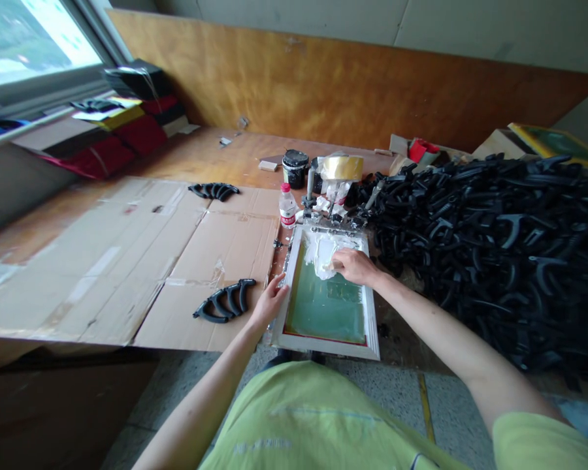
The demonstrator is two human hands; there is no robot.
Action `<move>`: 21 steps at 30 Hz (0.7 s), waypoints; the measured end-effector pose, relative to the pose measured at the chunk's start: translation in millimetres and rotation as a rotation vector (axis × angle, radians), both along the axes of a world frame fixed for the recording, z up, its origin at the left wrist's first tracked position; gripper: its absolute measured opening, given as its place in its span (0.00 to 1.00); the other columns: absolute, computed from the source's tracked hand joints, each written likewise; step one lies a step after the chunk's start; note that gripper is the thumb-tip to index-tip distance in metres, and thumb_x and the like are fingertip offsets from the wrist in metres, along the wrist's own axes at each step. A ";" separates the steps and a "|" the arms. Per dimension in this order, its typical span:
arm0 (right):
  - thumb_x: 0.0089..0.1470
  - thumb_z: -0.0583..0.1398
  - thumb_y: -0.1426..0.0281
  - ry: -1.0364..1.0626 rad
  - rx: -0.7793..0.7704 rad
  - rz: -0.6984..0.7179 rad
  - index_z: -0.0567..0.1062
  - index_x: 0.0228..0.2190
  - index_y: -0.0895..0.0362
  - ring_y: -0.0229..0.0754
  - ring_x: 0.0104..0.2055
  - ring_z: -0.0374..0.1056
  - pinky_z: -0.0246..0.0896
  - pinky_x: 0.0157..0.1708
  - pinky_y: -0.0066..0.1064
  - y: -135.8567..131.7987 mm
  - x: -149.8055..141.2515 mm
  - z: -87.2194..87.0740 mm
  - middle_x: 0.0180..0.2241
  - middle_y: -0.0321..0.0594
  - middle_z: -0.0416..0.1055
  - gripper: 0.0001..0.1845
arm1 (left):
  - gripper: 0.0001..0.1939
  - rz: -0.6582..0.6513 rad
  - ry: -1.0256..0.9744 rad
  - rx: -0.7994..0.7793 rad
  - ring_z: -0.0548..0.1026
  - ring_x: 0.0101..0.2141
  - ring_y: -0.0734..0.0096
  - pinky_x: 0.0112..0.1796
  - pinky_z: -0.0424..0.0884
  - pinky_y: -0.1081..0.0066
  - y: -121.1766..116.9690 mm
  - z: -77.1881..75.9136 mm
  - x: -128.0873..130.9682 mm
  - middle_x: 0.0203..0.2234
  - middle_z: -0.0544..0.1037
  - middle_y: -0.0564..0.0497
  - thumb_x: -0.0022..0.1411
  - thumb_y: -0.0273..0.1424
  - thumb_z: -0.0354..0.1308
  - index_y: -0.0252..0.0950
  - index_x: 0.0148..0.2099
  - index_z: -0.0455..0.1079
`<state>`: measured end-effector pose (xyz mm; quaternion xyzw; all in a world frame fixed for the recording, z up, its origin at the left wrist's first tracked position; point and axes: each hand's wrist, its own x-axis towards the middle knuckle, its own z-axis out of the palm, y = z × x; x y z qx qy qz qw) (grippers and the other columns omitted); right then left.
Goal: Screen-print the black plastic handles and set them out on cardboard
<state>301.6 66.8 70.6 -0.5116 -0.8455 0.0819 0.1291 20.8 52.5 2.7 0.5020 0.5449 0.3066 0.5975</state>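
A screen-printing frame [374,326] with a pale border and green mesh lies in front of me. White ink [318,251] is smeared thickly over the far part of its mesh. My right hand [353,266] is over the mesh at the edge of the ink, fingers closed on a small pale thing that I cannot make out. At the frame's left border, my left hand [273,297] rests with fingers stretched out and the thumb apart. To the left of that hand, a row of curved black plastic parts [225,301] lies on flattened cardboard [176,320].
A large heap of black parts [490,248] covers the right side. Behind the frame stand a red-capped bottle [287,207], an ink-stained tub [294,168] and a roll of yellowish tape [343,168]. More black parts [214,190] lie farther back on the cardboard. Boxes [98,153] sit by the window.
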 end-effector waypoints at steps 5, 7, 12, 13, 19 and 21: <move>0.51 0.52 0.83 0.052 0.095 0.010 0.74 0.39 0.57 0.45 0.48 0.63 0.60 0.46 0.35 -18.5 -4.8 -16.3 0.40 0.44 0.72 0.18 | 0.36 -0.029 -0.039 -0.025 0.75 0.28 0.69 0.28 0.68 0.74 -0.4 8.5 -0.2 0.32 0.78 0.49 0.55 0.47 0.58 0.37 0.62 0.60; 0.54 0.54 0.79 0.072 0.072 0.035 0.75 0.39 0.57 0.44 0.46 0.65 0.61 0.45 0.34 -23.7 -2.9 -14.7 0.39 0.43 0.73 0.14 | 0.36 -0.032 -0.044 -0.034 0.74 0.27 0.70 0.27 0.67 0.74 -0.7 11.6 0.1 0.32 0.78 0.49 0.55 0.47 0.58 0.38 0.62 0.60; 0.54 0.61 0.69 0.111 0.049 -0.203 0.72 0.48 0.53 0.41 0.40 0.68 0.61 0.41 0.31 23.7 -4.8 17.8 0.40 0.38 0.74 0.18 | 0.38 -0.050 -0.067 -0.046 0.72 0.23 0.73 0.23 0.64 0.76 0.8 32.7 -2.0 0.27 0.76 0.52 0.54 0.47 0.59 0.38 0.63 0.58; 0.54 0.62 0.68 0.104 0.049 -0.280 0.70 0.52 0.52 0.41 0.40 0.68 0.61 0.41 0.31 38.7 -3.4 25.2 0.41 0.38 0.74 0.23 | 0.38 -0.059 -0.071 -0.037 0.71 0.22 0.74 0.23 0.63 0.76 2.0 41.7 -2.9 0.26 0.76 0.53 0.53 0.48 0.59 0.38 0.63 0.59; 0.55 0.59 0.67 0.261 0.080 -0.668 0.73 0.48 0.55 0.41 0.35 0.68 0.60 0.41 0.32 71.0 69.3 37.0 0.33 0.37 0.75 0.18 | 0.29 -0.018 -0.128 0.161 0.72 0.26 0.72 0.26 0.66 0.74 18.7 118.6 6.3 0.30 0.76 0.50 0.58 0.53 0.51 0.34 0.47 0.73; 0.58 0.54 0.69 0.343 0.088 -0.746 0.74 0.42 0.60 0.39 0.32 0.67 0.61 0.37 0.32 53.7 98.3 24.1 0.30 0.40 0.75 0.14 | 0.27 0.021 -0.193 0.281 0.74 0.32 0.69 0.30 0.69 0.73 30.2 140.3 17.2 0.35 0.77 0.48 0.60 0.52 0.49 0.35 0.47 0.71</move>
